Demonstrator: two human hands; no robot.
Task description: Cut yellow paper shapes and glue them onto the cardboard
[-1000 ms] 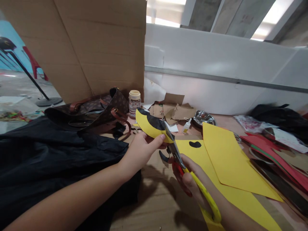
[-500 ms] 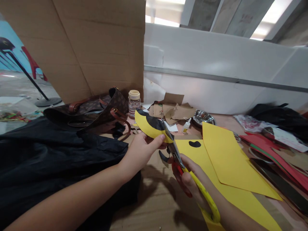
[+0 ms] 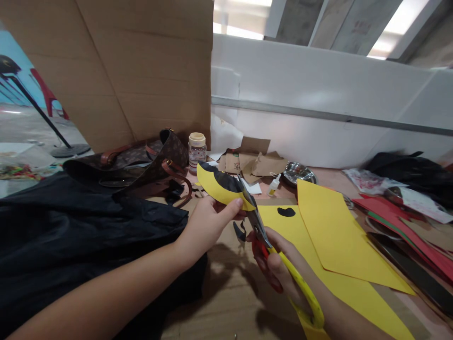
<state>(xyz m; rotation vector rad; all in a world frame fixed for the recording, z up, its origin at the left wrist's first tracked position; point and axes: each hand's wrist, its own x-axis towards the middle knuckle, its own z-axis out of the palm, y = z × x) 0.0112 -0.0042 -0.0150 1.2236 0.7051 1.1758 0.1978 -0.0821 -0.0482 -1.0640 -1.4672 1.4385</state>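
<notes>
My left hand point(image 3: 207, 222) pinches a curved yellow paper piece point(image 3: 216, 186) with black paper on its upper side, held up over the table. My right hand point(image 3: 283, 264) grips yellow and red scissors point(image 3: 283, 264); their metal blades point(image 3: 252, 208) bite into the right end of the yellow piece. A thin black paper offcut point(image 3: 239, 232) hangs curling below the blades. Under my right forearm lie large yellow paper sheets point(image 3: 336, 236), one with a small black shape point(image 3: 286, 212) on it.
A brown patterned handbag point(image 3: 141, 163) and black cloth point(image 3: 78, 236) lie left. A small jar point(image 3: 197, 150), torn cardboard scraps point(image 3: 253, 163), a glue bottle point(image 3: 274, 184) and a metal dish point(image 3: 299, 173) sit behind. Red and dark paper strips point(image 3: 406, 226) lie right. A big cardboard sheet point(image 3: 134, 71) stands at the back.
The yellow piece has shifted slightly left and down in my left hand, and the black offcut hangs a little lower. Both hands stay nearly in place.
</notes>
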